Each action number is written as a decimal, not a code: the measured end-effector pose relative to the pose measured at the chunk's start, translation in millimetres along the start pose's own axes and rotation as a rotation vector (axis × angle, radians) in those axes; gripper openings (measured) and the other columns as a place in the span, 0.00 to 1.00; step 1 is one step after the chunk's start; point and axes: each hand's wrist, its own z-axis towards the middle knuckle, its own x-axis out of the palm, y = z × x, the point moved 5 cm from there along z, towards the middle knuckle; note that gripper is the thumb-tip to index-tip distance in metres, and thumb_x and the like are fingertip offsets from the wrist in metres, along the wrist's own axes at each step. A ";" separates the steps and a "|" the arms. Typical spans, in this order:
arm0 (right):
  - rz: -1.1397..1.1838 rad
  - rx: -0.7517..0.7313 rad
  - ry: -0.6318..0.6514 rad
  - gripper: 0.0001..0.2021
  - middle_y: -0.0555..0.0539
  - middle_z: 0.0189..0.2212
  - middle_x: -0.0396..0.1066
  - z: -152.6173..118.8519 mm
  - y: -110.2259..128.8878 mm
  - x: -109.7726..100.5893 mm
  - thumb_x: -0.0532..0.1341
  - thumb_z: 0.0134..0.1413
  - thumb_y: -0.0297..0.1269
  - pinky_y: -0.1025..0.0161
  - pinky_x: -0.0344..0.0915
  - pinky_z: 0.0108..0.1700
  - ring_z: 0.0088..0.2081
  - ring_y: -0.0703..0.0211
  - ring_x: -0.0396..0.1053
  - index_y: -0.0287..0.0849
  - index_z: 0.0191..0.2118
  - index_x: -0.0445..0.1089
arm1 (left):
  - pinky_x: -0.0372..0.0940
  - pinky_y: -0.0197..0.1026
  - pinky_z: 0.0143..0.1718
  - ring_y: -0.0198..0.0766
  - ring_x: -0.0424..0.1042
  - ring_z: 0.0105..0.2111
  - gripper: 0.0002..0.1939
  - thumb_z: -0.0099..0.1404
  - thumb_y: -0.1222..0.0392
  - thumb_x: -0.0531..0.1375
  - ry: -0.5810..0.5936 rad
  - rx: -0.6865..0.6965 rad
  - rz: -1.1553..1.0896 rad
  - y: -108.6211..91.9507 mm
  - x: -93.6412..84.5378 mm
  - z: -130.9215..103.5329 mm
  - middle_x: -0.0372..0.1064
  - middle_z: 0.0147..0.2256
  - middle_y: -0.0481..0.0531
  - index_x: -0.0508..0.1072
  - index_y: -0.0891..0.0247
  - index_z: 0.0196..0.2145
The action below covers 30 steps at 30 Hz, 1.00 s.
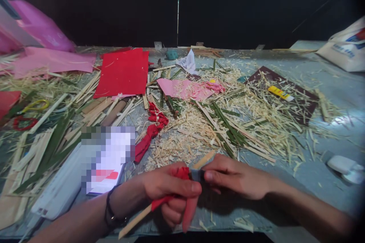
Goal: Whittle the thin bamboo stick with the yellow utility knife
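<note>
My left hand (171, 188) is closed around a slender bamboo strip (135, 221), with red crumpled paper or cloth (162, 202) wrapped between the palm and the wood. The strip slants up from lower left, and its pale far end shows past my fingers. In my right hand (242, 177), pinched between thumb and fingers, is a small knife (196, 175) with a grey blade and a dark end. The blade lies across the strip close to my left thumb. My right fingers hide most of the handle.
Bamboo shavings (182, 142) and green-backed strips cover the table. A red sheet (122, 72), pink paper (185, 88) and twisted red paper or cloth (151, 133) lie beyond my hands. A lit phone (110, 159) and white power bank-like block (61, 184) are left; a white charger (343, 167) is right.
</note>
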 end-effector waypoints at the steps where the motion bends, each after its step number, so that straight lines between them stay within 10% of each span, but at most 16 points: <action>1: -0.040 -0.028 -0.014 0.27 0.53 0.20 0.58 -1.3 2.5 0.5 0.49 0.72 0.54 0.68 0.51 0.26 0.22 0.68 0.54 0.39 0.27 0.65 | 0.34 0.36 0.13 0.25 0.39 0.10 0.25 0.67 0.45 0.61 -0.012 -0.023 -0.017 1.2 1.0 -1.8 0.40 0.13 0.37 0.75 0.70 0.22; 5: 0.019 -0.001 -0.227 0.26 0.53 0.18 0.57 -10.7 1.2 -17.0 0.51 0.72 0.53 0.68 0.49 0.24 0.21 0.67 0.53 0.40 0.25 0.63 | 0.36 0.35 0.14 0.26 0.40 0.10 0.24 0.64 0.44 0.62 -0.046 -0.024 -0.083 1.3 1.0 -7.8 0.40 0.13 0.38 0.74 0.68 0.22; 11: 0.506 -0.067 -0.906 0.23 0.57 0.16 0.46 -58.9 -13.1 -95.0 0.57 0.68 0.55 0.66 0.37 0.18 0.17 0.68 0.40 0.45 0.26 0.61 | 0.34 0.38 0.15 0.26 0.40 0.11 0.24 0.65 0.45 0.62 -0.014 -0.007 -0.002 1.2 2.7 -4.3 0.41 0.14 0.38 0.76 0.70 0.23; 21: 0.329 0.097 -0.497 0.19 0.60 0.17 0.51 -16.9 -10.0 -21.1 0.64 0.62 0.54 0.73 0.43 0.16 0.16 0.71 0.46 0.41 0.38 0.66 | 0.42 0.33 0.13 0.26 0.47 0.11 0.24 0.70 0.46 0.61 -0.114 0.110 0.172 1.8 -16.3 15.1 0.48 0.13 0.39 0.70 0.66 0.22; 30: 0.355 -0.018 -0.766 0.15 0.60 0.15 0.52 -10.1 -3.7 -66.1 0.68 0.58 0.47 0.71 0.45 0.16 0.15 0.72 0.47 0.42 0.34 0.66 | 0.44 0.34 0.13 0.28 0.48 0.12 0.23 0.70 0.46 0.59 -0.226 0.126 0.239 2.2 -27.3 17.0 0.48 0.11 0.38 0.78 0.71 0.30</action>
